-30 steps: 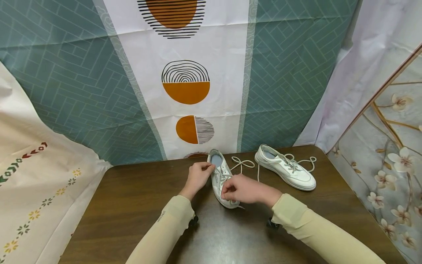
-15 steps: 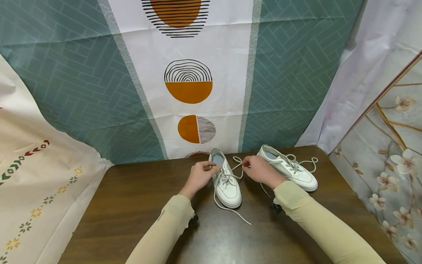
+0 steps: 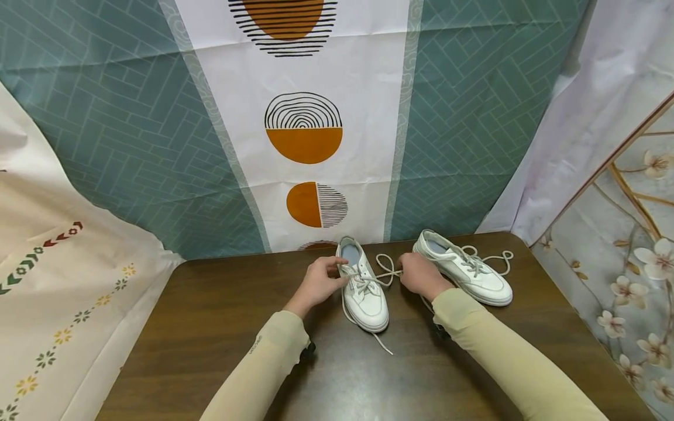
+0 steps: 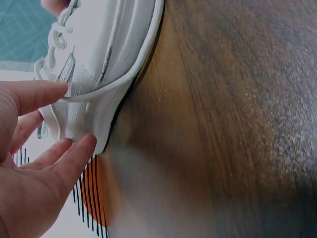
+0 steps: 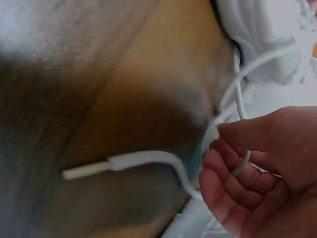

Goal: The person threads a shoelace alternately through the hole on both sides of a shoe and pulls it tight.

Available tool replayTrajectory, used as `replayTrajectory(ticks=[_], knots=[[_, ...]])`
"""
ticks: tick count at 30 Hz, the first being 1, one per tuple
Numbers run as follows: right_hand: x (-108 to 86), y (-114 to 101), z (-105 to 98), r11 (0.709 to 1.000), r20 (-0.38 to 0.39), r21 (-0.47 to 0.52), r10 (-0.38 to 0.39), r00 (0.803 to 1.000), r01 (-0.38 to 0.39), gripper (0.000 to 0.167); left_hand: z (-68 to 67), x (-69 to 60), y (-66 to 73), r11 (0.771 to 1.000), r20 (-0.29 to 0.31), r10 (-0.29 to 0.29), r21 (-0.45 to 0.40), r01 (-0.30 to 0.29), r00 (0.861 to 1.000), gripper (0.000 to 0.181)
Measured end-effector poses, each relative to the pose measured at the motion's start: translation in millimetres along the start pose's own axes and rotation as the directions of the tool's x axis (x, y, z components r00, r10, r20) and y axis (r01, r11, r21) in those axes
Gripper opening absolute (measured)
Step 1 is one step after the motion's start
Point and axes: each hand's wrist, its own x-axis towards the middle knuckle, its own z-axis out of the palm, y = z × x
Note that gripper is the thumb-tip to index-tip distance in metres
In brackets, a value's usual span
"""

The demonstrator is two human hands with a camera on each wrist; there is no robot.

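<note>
On the brown table stands a white lace-up shoe (image 3: 371, 307), its toe toward me. My left hand (image 3: 316, 279) is at its left side, near the ankle opening. In the left wrist view the thumb and fingers are spread, loosely extended against the upper, with a fingertip at the lace (image 4: 99, 92). Right of the shoe, my right hand (image 3: 418, 275) pinches a pale shoelace (image 3: 388, 272) with curled fingers. That lace crosses over itself between hand and shoe. Its tipped end (image 5: 138, 158) hangs beyond the fingers in the right wrist view.
A second white shoe (image 3: 484, 280) lies at the right, close behind my right hand, with its own lace (image 3: 506, 257) trailing on the table (image 3: 237, 327). A patterned cloth (image 3: 337, 134) hangs along the table's back edge.
My right hand has moved from over the shoe's toe to its right side and taken the lace there. The other lace now lies along the shoe's left side. My left fingers have spread apart.
</note>
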Motion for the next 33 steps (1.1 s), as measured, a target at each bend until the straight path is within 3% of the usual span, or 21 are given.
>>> replayTrajectory(ticks=[2,5,10,14,17,19,21,24,27,30,33], knots=[[-1.4,-1.6,-8.6,0.999,-0.011,0.047,0.005,1.0,-0.004,0.01,-0.2,0.8,-0.9,1.0,0.002,-0.003,0.001,0.003,1.0,0.039],[-4.8,-7.4,-30.0,0.987,-0.05,0.161,-0.006,0.999,0.015,0.027,-1.8,0.8,-0.9,1.0,0.007,0.009,-0.009,-0.009,1.0,0.04],[-10.8,-18.9,-69.5,0.961,-0.206,0.271,0.007,0.979,0.05,0.043,-6.2,0.6,3.4,1.0,0.021,0.011,0.008,-0.011,1.0,0.048],[-16.1,-26.8,-90.0,0.946,-0.308,0.319,0.046,0.95,0.057,0.046,-6.7,2.2,11.4,0.998,-0.054,0.045,0.033,-0.044,0.998,0.045],[-17.6,-30.4,-96.5,0.907,-0.363,0.413,0.075,0.929,0.088,0.043,-4.6,4.9,20.2,0.994,-0.165,0.084,0.085,-0.071,0.983,0.03],[-17.8,-32.9,-99.7,0.855,-0.402,0.499,0.083,0.912,0.142,0.038,-2.7,7.3,25.9,0.988,-0.214,0.104,0.131,-0.077,0.971,0.023],[-18.4,-35.2,-103.4,0.809,-0.449,0.553,0.086,0.889,0.201,0.031,-0.6,9.4,31.0,0.978,-0.227,0.127,0.191,-0.084,0.966,0.019],[-21.2,-38.3,-108.8,0.776,-0.488,0.579,0.085,0.869,0.25,0.025,1.9,10.5,36.5,0.952,-0.205,0.178,0.284,-0.115,0.963,0.018],[-24.7,-40.4,-111.7,0.793,-0.473,0.567,0.091,0.876,0.224,0.024,4.9,10.4,39.6,0.918,-0.187,0.222,0.371,-0.14,0.957,0.017],[-27.5,-41.7,-111.9,0.803,-0.409,0.572,0.105,0.907,0.165,0.039,8.4,11.3,40.8,0.89,-0.178,0.237,0.434,-0.14,0.955,0.017],[-28.4,-41.1,-110.6,0.825,-0.338,0.555,0.113,0.935,0.101,0.051,11.1,12.8,41.7,0.873,-0.152,0.223,0.471,-0.128,0.963,0.021]])
